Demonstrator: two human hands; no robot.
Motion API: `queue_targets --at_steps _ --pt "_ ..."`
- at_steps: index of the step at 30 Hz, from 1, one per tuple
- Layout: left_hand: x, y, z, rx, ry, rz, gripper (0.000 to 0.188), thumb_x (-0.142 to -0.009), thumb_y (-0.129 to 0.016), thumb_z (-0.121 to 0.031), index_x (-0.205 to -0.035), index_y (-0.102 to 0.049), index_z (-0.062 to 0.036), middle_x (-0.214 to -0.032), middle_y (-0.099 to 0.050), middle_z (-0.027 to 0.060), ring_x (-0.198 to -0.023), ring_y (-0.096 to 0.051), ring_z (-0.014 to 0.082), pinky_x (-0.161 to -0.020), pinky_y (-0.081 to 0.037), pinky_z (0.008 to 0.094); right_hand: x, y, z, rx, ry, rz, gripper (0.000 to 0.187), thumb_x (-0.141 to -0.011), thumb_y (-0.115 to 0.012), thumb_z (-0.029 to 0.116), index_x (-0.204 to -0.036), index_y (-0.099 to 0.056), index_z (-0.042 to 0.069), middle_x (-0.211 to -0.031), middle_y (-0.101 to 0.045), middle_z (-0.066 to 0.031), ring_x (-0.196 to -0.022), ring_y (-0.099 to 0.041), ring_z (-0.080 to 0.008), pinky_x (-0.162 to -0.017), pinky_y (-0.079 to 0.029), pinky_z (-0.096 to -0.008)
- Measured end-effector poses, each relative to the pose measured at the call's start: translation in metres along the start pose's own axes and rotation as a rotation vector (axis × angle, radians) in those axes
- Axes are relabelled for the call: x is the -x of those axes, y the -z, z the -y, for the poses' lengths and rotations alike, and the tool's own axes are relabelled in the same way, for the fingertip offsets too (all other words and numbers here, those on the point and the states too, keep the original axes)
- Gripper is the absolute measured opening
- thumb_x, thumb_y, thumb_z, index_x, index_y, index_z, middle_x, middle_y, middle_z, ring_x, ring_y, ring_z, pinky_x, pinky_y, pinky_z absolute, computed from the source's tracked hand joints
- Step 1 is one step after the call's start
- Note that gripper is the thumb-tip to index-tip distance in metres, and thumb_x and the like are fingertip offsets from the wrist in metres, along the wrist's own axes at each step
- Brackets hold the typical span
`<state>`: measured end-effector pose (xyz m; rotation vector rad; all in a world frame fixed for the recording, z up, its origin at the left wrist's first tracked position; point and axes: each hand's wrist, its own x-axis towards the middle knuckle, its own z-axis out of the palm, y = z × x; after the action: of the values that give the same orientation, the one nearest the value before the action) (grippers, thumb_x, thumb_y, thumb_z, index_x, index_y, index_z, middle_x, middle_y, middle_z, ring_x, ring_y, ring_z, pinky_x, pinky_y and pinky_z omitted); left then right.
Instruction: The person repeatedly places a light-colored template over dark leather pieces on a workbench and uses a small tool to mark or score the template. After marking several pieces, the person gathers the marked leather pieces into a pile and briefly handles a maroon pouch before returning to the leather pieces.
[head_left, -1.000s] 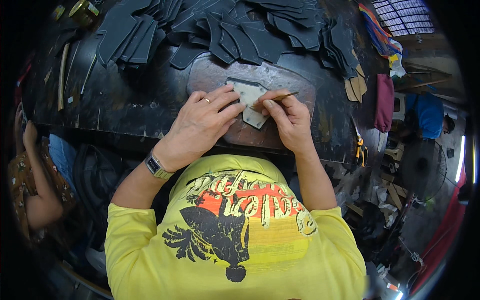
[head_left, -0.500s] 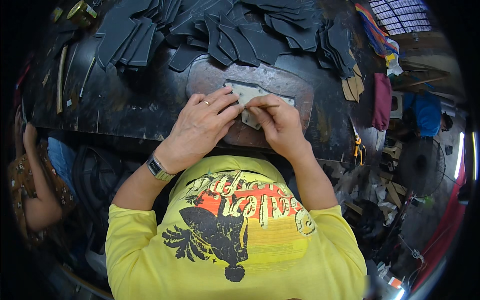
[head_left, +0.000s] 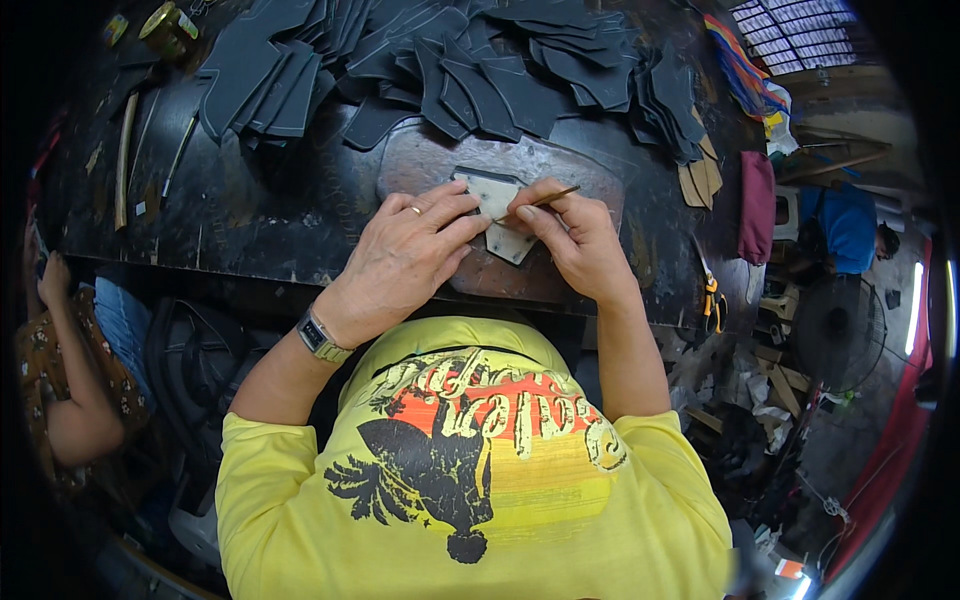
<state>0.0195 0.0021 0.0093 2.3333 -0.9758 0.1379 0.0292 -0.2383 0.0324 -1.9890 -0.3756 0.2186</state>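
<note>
- Pale plate [head_left: 492, 194], angular, dark-edged, dark spots on its face: centre of frame, slightly above the middle, lying on a brown board [head_left: 415, 165].
- Left hand [head_left: 405, 240]: palm down, fingers extended and slightly spread, fingertips at the plate's left side; probably steadying it.
- Right hand [head_left: 575, 235]: thumb and fingers pinching a thin stick-like tool [head_left: 558, 195], slanted, lower end at or just above the plate. Contact not certain.
- Step in hand, my reading: fine point work on the plate, one spot at a time, perhaps marking.
- Next move would call for the plate pinned by the left fingertips and a small, controlled shift of the tool's tip; slipping is the likely trouble.
- Writing: large decorative lettering on the yellow shirt [head_left: 560, 500], lower centre, upside down in frame, partly worn.
- Jar [head_left: 168, 32], upper left: label present, too small to read.
- Black cut pieces [head_left: 490, 95], heaped along the top: pale outlines and faint small marks, not legible.
- Wristwatch [head_left: 318, 335], left of centre: face too small to make out.
</note>
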Motion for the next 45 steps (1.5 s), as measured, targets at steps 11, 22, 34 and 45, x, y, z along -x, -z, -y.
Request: queue_targets --at_steps 11,22,34,45 --pt "0.000 -0.003 -0.002 -0.048 -0.010 -0.024 0.038 -0.088 -0.070 -0.009 -0.126 -0.065 -0.0071 -0.132 -0.062 0.0086 -0.138 -0.054 0.0253 -0.099 -0.044 0.0399 -0.006 -0.016 -0.008 -0.114 -0.071 -0.217 0.012 -0.105 -0.062 0.007 -0.110 -0.068 -0.002 -0.096 -0.075 -0.0062 -0.086 -0.069 -0.0111 -0.081 -0.056 -0.0254" --pt "-0.001 -0.003 -0.002 -0.017 0.019 0.011 0.039 -0.089 -0.072 -0.008 -0.128 -0.067 -0.0094 -0.135 -0.063 0.0079 -0.139 -0.054 0.0250 -0.099 -0.044 0.0416 -0.026 -0.035 -0.015 -0.070 0.080 -0.252 0.009 -0.106 -0.059 0.005 -0.110 -0.065 -0.001 -0.092 -0.072 -0.0070 -0.085 -0.069 -0.0110 -0.076 -0.055 -0.0257" --pt "-0.004 -0.001 0.000 -0.040 -0.027 -0.022 0.030 -0.089 -0.069 -0.010 -0.119 -0.066 -0.0069 -0.129 -0.063 0.0100 -0.134 -0.056 0.0261 -0.097 -0.045 0.0405 -0.037 -0.043 -0.014 0.389 0.422 -0.301 0.008 -0.103 -0.061 0.003 -0.106 -0.066 -0.001 -0.090 -0.071 -0.0098 -0.083 -0.071 -0.0156 -0.075 -0.056 -0.0312" --pt "-0.003 -0.009 0.003 0.029 0.009 -0.090 0.035 -0.092 -0.072 -0.016 -0.126 -0.069 -0.0114 -0.130 -0.066 0.0078 -0.132 -0.058 0.0266 -0.100 -0.044 0.0413 -0.008 0.008 -0.021 0.236 0.198 -0.282 0.019 -0.098 -0.066 0.013 -0.115 -0.069 0.004 -0.110 -0.067 -0.0130 -0.098 -0.067 -0.0277 -0.090 -0.053 -0.0379"
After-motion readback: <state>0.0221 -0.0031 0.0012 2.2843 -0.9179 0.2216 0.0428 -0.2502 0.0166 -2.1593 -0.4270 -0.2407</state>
